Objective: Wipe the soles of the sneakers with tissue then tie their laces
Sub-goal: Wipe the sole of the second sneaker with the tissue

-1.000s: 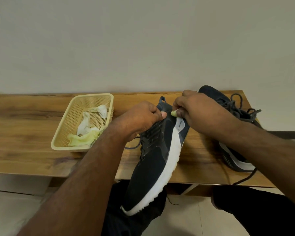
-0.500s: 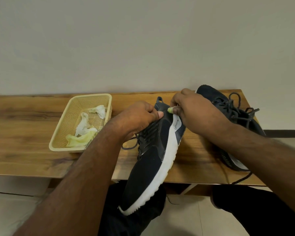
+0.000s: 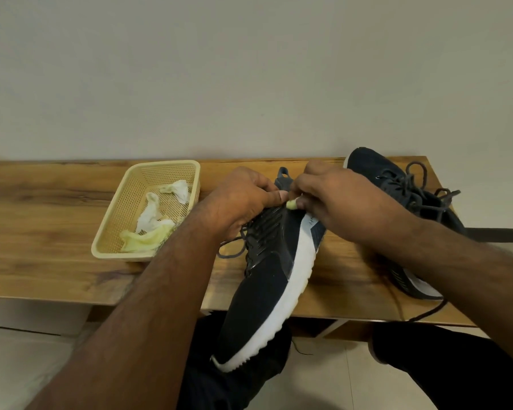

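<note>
A cream mesh basket point(image 3: 113, 229) on the wooden tabletop point(image 3: 42, 232) holds crumpled white and yellowish tissues point(image 3: 156, 223). Beside it, the left hand point(image 3: 240, 202) grips the near sneaker point(image 3: 273, 279) at its laces, fingers curled; the right hand point(image 3: 338, 202) pinches a yellowish tissue wad point(image 3: 291, 205) against the heel. The second sneaker point(image 3: 397, 196) lies right.

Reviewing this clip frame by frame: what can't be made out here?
Head view only:
- Tread of the near sneaker: turned away; only its white edge shows.
- Collar and upper laces: covered by the left hand and right hand.
- Yellowish wad: mostly buried in the right fingers.
- Far sneaker: middle hidden behind the right forearm.
- Basket: contents crumpled, count unclear.
</note>
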